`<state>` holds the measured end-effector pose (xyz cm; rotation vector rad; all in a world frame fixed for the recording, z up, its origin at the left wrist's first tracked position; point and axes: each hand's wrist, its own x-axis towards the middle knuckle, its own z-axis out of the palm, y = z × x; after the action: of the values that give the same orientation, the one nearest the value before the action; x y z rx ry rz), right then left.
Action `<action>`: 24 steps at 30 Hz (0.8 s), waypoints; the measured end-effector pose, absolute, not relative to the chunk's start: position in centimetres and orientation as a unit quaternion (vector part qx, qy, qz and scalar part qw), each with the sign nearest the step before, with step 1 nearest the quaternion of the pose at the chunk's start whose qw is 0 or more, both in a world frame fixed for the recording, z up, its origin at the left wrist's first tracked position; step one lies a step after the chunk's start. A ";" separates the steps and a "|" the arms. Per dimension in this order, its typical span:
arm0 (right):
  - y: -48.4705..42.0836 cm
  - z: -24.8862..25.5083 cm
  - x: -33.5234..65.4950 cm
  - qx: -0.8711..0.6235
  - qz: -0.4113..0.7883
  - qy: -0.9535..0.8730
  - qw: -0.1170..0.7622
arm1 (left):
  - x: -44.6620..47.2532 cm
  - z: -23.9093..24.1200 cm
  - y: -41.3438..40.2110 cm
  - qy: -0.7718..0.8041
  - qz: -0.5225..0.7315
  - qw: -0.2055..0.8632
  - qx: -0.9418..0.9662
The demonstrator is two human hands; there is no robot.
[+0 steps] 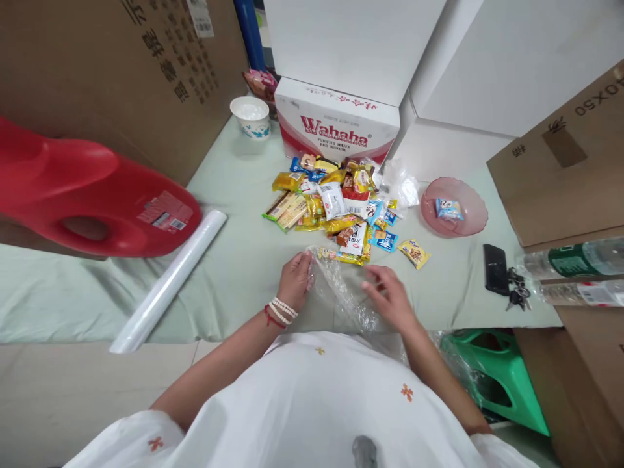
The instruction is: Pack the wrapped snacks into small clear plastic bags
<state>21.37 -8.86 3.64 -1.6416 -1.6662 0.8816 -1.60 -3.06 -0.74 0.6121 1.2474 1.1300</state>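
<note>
My left hand (295, 279) and my right hand (389, 299) both grip a clear plastic bag (341, 292) low over the pale green cloth (234, 260). The left fingers pinch its upper left edge. On the other side my right fingers curl on its right edge. Just beyond the bag lies a heap of wrapped snacks (336, 201). A yellow cookie packet (414, 253) lies apart to the right of the heap.
A pink bowl (463, 224) holding one blue packet sits at right, near a black phone (495, 268) and keys (518, 294). At left lie a red jug (88, 195) and a white roll (170, 276). A Wahaha box (336, 123) and paper cup (251, 117) stand behind. Bottles (575, 260) lie far right.
</note>
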 end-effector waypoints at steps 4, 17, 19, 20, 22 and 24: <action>-7.5 0.4 16.1 -0.587 0.342 -0.691 0.246 | -2.6 -0.5 -2.3 0.544 0.480 0.628 0.281; -7.0 1.0 16.0 -0.673 0.298 -0.585 0.339 | -5.1 0.8 -4.9 0.525 0.370 0.712 0.284; -7.0 1.0 15.6 -0.676 0.290 -0.588 0.336 | -4.2 0.8 -5.5 0.515 0.344 0.731 0.287; -7.0 1.1 15.5 -0.676 0.291 -0.589 0.334 | -3.8 0.8 -5.6 0.513 0.342 0.732 0.290; -7.0 1.2 15.4 -0.668 0.313 -0.583 0.340 | -3.3 0.7 -5.3 0.504 0.347 0.731 0.301; -6.9 1.2 15.6 -0.654 0.382 -0.548 0.354 | -3.1 0.6 -4.8 0.490 0.345 0.736 0.314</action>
<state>15.56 -6.92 1.21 -1.6918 -1.4171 0.9881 -3.10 -4.84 0.56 0.6894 1.0769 0.7586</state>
